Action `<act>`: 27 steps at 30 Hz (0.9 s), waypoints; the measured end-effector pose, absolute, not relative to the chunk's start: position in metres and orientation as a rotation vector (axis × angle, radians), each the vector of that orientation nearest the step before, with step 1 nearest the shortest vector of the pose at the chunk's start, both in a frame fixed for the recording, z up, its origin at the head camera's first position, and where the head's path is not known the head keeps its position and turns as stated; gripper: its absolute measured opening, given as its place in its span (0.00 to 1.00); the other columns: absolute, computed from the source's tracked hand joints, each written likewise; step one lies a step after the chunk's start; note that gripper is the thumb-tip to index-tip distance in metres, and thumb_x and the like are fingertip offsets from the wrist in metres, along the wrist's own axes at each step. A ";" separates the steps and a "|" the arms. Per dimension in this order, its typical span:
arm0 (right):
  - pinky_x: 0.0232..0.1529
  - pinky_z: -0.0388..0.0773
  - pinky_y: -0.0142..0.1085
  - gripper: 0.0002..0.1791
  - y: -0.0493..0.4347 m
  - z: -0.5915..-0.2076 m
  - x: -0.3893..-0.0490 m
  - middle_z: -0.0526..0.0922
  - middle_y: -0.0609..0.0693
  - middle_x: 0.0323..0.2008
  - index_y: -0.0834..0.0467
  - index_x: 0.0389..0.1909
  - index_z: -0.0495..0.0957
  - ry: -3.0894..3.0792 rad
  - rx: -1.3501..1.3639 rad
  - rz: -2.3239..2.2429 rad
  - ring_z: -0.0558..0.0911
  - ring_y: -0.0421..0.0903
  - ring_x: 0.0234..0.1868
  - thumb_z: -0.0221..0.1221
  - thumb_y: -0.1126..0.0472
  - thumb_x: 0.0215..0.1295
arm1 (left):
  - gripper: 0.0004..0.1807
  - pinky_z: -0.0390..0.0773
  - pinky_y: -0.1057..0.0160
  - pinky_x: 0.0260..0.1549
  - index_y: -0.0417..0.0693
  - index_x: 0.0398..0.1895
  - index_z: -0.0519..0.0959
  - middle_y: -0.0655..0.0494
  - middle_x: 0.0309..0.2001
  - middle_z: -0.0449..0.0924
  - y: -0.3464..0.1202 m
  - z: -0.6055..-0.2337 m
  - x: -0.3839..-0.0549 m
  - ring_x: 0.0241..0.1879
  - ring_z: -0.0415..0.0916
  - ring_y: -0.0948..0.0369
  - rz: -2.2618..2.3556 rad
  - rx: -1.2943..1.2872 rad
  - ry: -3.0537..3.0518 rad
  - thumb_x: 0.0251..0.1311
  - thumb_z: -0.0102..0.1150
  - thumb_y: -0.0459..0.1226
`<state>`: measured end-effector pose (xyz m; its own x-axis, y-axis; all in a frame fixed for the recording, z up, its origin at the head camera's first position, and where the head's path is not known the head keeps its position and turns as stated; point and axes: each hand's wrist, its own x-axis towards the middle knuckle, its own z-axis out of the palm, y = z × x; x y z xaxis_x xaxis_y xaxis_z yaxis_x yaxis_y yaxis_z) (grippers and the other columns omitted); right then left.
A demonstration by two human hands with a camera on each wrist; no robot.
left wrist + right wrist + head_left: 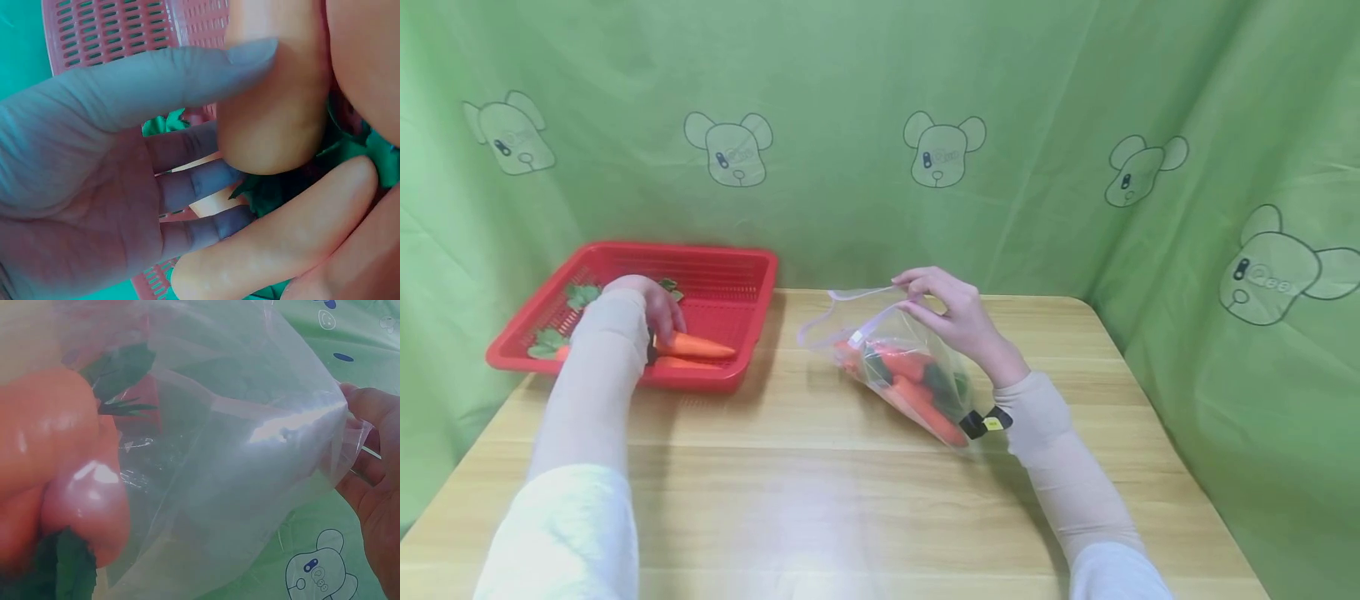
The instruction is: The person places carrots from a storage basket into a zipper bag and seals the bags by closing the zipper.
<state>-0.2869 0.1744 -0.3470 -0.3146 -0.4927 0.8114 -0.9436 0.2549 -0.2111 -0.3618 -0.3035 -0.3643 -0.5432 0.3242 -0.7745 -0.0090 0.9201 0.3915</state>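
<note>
My left hand (pixel 643 302) reaches down into a red plastic basket (pixel 760 287) on the left. In the left wrist view its thumb lies over an orange carrot (pixel 275 119) and the fingers reach behind it, pinching it. Other carrots (pixel 269 231) and green leaves (pixel 548 343) lie around that hand. My right hand (pixel 958 315) pinches the upper rim of a clear zip bag (pixel 237 481) with a lilac edge. Its mouth is open on the left side. Inside the bag are several carrots (pixel 917 400) with dark green tops, resting on the table.
The wooden table (pixel 760 500) stands against a green curtain (pixel 842 150) printed with mouse-like heads, which also hangs along the right side. A black band with a yellow label (pixel 992 423) shows by the right wrist.
</note>
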 end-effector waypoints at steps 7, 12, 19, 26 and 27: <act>0.52 0.79 0.26 0.11 0.175 -0.347 -0.287 0.85 0.61 0.42 0.65 0.31 0.77 -1.913 1.298 0.949 0.84 0.54 0.45 0.68 0.77 0.48 | 0.31 0.80 0.56 0.46 0.32 0.63 0.63 0.39 0.54 0.69 -0.303 -0.375 -0.347 0.50 0.70 0.49 0.741 -0.008 2.332 0.58 0.60 0.34; 0.52 0.79 0.26 0.11 0.175 -0.347 -0.286 0.85 0.61 0.43 0.65 0.32 0.78 -1.912 1.310 0.944 0.84 0.54 0.45 0.68 0.76 0.49 | 0.33 0.83 0.45 0.39 0.46 0.66 0.58 0.42 0.56 0.59 -0.286 -0.364 -0.314 0.53 0.65 0.44 1.288 -0.377 2.207 0.58 0.58 0.33; 0.52 0.79 0.26 0.11 0.175 -0.348 -0.287 0.85 0.61 0.43 0.66 0.31 0.77 -1.905 1.301 0.946 0.84 0.55 0.45 0.68 0.77 0.49 | 0.27 0.79 0.49 0.46 0.38 0.61 0.63 0.41 0.52 0.67 -0.292 -0.372 -0.325 0.52 0.66 0.45 1.045 -0.113 2.475 0.60 0.57 0.36; 0.52 0.79 0.25 0.11 0.174 -0.348 -0.285 0.85 0.62 0.42 0.65 0.32 0.77 -1.905 1.304 0.961 0.84 0.55 0.45 0.68 0.77 0.48 | 0.24 0.72 0.54 0.45 0.32 0.51 0.73 0.41 0.43 0.77 -0.303 -0.380 -0.343 0.45 0.72 0.48 0.780 0.141 2.735 0.56 0.64 0.40; 0.52 0.79 0.25 0.11 0.174 -0.348 -0.285 0.85 0.62 0.42 0.65 0.31 0.77 -1.904 1.308 0.961 0.84 0.56 0.45 0.68 0.77 0.48 | 0.25 0.72 0.53 0.46 0.32 0.51 0.73 0.41 0.43 0.77 -0.303 -0.380 -0.343 0.45 0.71 0.47 0.785 0.138 2.736 0.55 0.65 0.41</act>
<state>-0.2850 0.1740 -0.3477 -0.3098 -0.4875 0.8163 -0.9463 0.2417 -0.2148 -0.3429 -0.3032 -0.3795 -0.9530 0.1703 -0.2507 0.0115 0.8470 0.5315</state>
